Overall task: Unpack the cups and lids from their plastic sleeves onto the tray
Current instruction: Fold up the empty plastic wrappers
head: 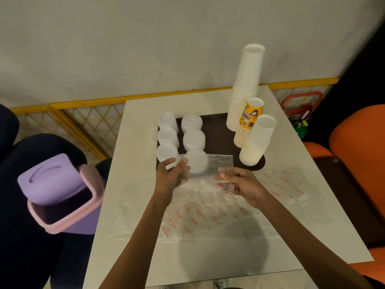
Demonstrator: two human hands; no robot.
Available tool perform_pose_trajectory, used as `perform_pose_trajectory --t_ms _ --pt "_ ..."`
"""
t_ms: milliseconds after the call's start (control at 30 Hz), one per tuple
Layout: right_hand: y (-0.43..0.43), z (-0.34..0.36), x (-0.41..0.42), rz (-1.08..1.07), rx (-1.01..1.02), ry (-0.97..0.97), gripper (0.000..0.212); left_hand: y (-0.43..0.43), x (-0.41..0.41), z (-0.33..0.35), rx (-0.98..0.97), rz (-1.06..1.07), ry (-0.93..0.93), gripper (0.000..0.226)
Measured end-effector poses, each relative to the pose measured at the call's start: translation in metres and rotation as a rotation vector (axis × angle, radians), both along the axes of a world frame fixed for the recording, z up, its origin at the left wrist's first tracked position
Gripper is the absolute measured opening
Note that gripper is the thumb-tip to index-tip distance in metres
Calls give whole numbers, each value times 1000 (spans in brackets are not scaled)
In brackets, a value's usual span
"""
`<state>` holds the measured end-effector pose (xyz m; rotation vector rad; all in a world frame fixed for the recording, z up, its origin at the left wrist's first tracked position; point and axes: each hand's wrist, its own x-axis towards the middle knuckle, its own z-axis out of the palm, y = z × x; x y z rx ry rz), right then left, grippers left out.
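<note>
A dark brown tray (216,130) lies at the back of the white table. On its left stand several stacks of white lids (191,123). On its right stand three cup stacks: a tall white one (246,88), a yellow printed one (249,119) and a shorter white one (258,140). Both hands hold up a small clear plastic sleeve (216,166) just above the tray's near edge. My left hand (171,175) grips its left end with curled fingers. My right hand (239,182) pinches its right end. One lid stack (196,163) shows through the sleeve.
Empty clear sleeves with red print (208,213) lie spread over the near table, another (285,184) to the right. A purple and pink bin (60,195) with its flap lid tilted stands left of the table. An orange seat (358,142) is at the right.
</note>
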<state>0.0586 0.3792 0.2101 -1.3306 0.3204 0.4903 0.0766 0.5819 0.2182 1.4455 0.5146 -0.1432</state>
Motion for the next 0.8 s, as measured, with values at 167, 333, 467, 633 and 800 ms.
perform_pose_trajectory --t_ms 167,333,467,633,800 --pt "-3 0 -1 28 -49 14 22 11 -12 -9 -134 -271 144 18" --pt "-5 2 -5 126 -9 45 23 9 -19 -9 -64 -218 138 6" --pt "-5 1 -8 113 -38 13 23 8 -20 -11 -9 -201 107 4" --pt "-4 0 -10 88 -40 4 16 11 -22 -13 19 -190 82 6" --pt "-4 1 -10 68 -47 2 12 19 -26 -8 -26 -323 83 11"
